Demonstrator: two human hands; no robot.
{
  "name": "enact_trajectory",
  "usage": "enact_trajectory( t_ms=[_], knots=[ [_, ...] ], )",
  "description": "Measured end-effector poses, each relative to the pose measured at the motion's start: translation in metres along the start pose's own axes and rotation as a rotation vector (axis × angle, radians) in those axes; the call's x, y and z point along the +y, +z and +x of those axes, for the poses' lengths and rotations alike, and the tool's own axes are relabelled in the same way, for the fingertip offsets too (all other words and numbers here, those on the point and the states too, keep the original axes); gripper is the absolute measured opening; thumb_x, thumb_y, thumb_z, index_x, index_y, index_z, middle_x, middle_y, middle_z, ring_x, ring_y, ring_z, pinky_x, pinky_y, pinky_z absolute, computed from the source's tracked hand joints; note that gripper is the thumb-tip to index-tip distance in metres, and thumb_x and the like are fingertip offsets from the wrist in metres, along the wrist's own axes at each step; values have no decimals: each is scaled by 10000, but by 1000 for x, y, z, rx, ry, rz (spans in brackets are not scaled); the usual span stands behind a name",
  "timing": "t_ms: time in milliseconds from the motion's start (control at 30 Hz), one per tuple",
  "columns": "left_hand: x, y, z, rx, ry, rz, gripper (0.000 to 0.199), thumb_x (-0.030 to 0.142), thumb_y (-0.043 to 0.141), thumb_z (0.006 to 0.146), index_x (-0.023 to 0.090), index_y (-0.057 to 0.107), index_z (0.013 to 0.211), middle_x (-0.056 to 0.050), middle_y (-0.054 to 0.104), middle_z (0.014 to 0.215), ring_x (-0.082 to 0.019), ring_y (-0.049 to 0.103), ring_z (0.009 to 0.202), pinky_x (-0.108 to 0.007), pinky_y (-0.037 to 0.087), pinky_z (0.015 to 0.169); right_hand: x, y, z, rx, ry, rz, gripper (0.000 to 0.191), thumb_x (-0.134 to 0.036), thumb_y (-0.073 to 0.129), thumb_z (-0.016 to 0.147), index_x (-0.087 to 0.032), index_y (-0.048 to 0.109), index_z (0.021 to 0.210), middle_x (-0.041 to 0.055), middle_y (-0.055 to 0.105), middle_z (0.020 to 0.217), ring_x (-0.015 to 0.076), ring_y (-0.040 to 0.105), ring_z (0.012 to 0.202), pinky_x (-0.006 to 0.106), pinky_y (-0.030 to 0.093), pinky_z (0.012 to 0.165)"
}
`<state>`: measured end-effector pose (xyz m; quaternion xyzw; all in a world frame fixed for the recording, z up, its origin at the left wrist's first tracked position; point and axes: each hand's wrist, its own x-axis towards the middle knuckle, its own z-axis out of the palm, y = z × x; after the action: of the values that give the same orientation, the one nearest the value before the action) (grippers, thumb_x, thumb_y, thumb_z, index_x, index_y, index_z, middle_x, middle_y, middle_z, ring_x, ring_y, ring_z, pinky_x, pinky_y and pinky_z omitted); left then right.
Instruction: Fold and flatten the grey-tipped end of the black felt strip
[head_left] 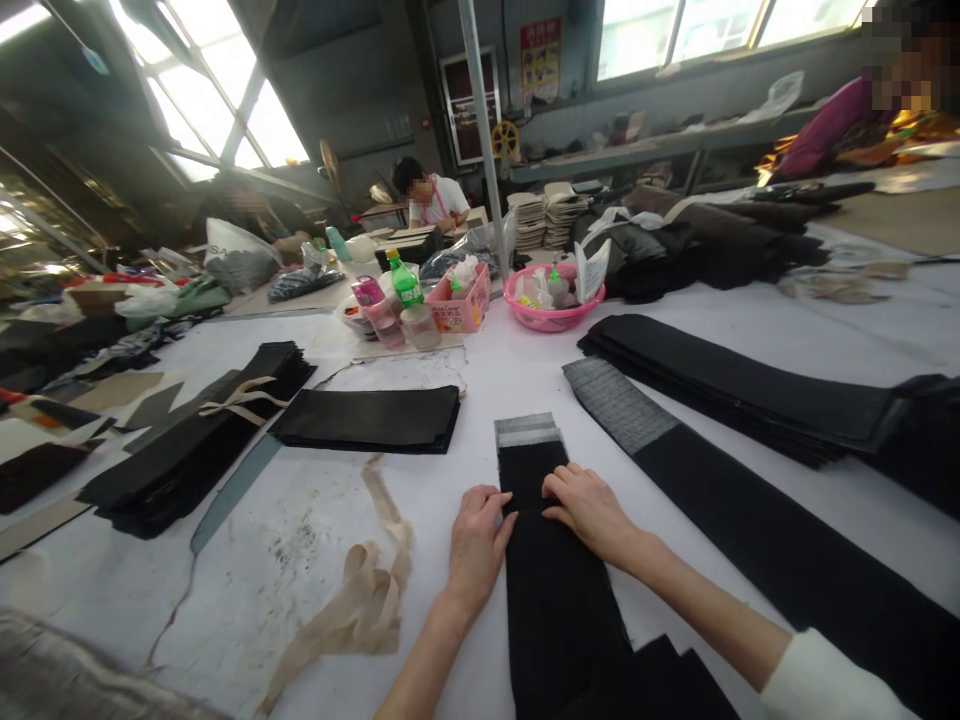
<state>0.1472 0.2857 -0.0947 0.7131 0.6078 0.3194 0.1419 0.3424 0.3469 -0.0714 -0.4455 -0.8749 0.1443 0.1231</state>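
Lying flat just ahead of the body, long axis running almost straight away, grey-banded end pointing outward: black strip [559, 590]. Touching its left edge with left hand [474, 540], its right edge with right hand [589, 508], thumb and fingertips drawn close on each; cannot tell whether pinching cloth or only pressing down. Underneath, white table [442, 480], speckled dark on the left and crossed by a thin line. Curling loosely there, tan cloth band [367, 605]; on the right, slanting away leftward, long black piece [750, 540] with grey end. Farther out, stacked black panels [367, 420] beside tied bundle [172, 460]. Beyond, pink basin [551, 320] near pink box [461, 315], printed with lettering too small to read, and green bottle [405, 282], label illegible. Farther still, metal pole [484, 130], then person in white shirt [446, 198], head lowered. At the back, between bright windows [214, 85], red poster [540, 55], yellow characters too blurred to make out.
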Motion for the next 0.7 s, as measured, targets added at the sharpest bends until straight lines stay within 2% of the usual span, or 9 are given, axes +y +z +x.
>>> enact_trajectory(
  t_ms=[167,267,333,433,567,700],
  knots=[
    [3,-5,3,17,17,-14,188,185,596,851,218,639,1031,-50,556,1003,-206,535,973,-396,500,846,1,-8,8,-120,19,171,89,-196,699,787,-190,611,800,-8,582,811,146,541,798,243,387,673],
    [11,-8,9,7,35,-28,139,216,606,852,223,665,978,-48,559,987,-206,532,972,-382,489,841,-2,-10,5,-85,14,249,56,-170,653,805,-192,604,819,-23,591,815,122,542,760,226,386,659],
    [19,-9,12,-49,47,-83,86,218,591,864,217,667,906,-32,578,920,-188,545,914,-342,484,803,-5,-13,0,-49,19,329,40,-156,614,821,-194,605,830,-27,608,818,117,549,738,224,386,655],
    [31,-14,14,-134,52,-160,116,211,538,894,205,644,846,-9,595,817,-161,553,808,-293,463,734,-12,-23,-7,-46,11,372,59,-196,574,856,-207,631,849,-22,645,805,132,576,731,231,385,653],
    [43,-30,12,-169,49,-190,150,225,509,907,202,646,851,-12,621,810,-154,565,776,-272,442,714,-19,-45,-14,-76,-5,297,134,-284,579,876,-221,656,786,-22,657,708,137,584,661,233,356,613],
    [45,-52,8,-213,-11,-231,173,257,507,905,198,654,836,-4,641,792,-142,565,730,-246,419,669,-20,-66,-24,-85,-1,323,166,-296,587,867,-207,647,741,-20,637,665,128,563,619,224,348,572]
  ],
)
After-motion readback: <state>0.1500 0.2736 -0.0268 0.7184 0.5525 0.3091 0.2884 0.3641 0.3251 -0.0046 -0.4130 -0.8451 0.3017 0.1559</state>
